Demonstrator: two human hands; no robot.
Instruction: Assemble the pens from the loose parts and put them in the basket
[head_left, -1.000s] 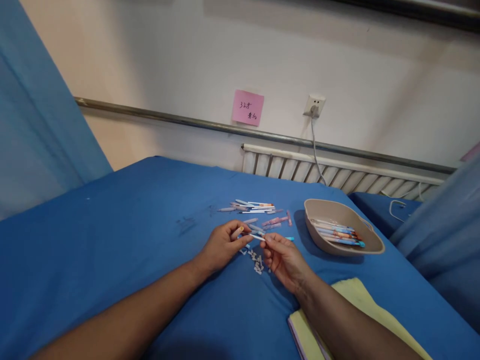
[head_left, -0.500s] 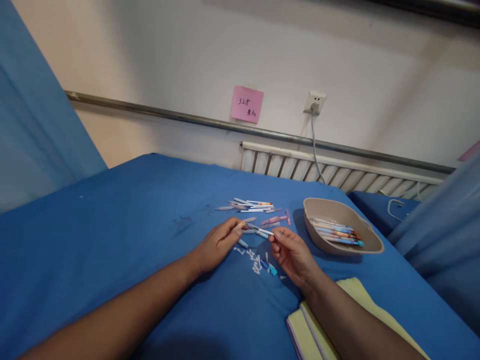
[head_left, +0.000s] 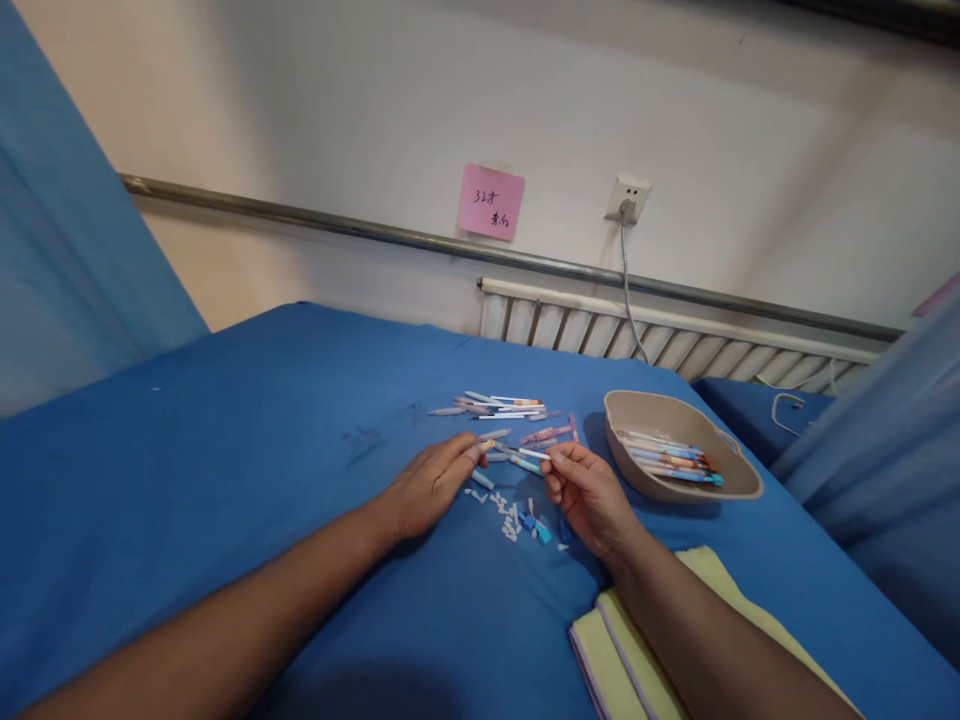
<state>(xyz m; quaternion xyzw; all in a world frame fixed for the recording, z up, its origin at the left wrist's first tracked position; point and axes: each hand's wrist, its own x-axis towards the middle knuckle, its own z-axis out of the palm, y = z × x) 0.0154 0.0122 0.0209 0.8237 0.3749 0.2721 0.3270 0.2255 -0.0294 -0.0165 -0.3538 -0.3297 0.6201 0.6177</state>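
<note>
My left hand [head_left: 435, 485] is closed, pinching a short yellowish pen part [head_left: 487, 445] at its fingertips. Between the thumb and fingers of my right hand [head_left: 589, 495] is a white pen refill [head_left: 534, 454], its dark tip pointing at the yellowish part; I cannot tell if the two touch. Under and just beyond my hands lie loose pen barrels [head_left: 482, 480], one with a light blue end. Several small white pieces [head_left: 510, 522] and a few blue pen pieces [head_left: 541, 533] are scattered nearer me. Farther off are a bunch of refills and barrels [head_left: 499, 405] and pink pen parts [head_left: 546, 434].
A beige basket [head_left: 630, 478] with several pens [head_left: 671, 460] stands to the right. A folded yellow towel [head_left: 626, 650] lies under my right forearm. The blue sheet [head_left: 225, 450] reaches the radiator [head_left: 570, 325] and wall. Blue curtains [head_left: 67, 220] hang at both sides.
The yellowish part now shows more clearly at my left fingertips. The refill in my right hand has shifted slightly, with its dark tip beside that part. The view has moved a little.
</note>
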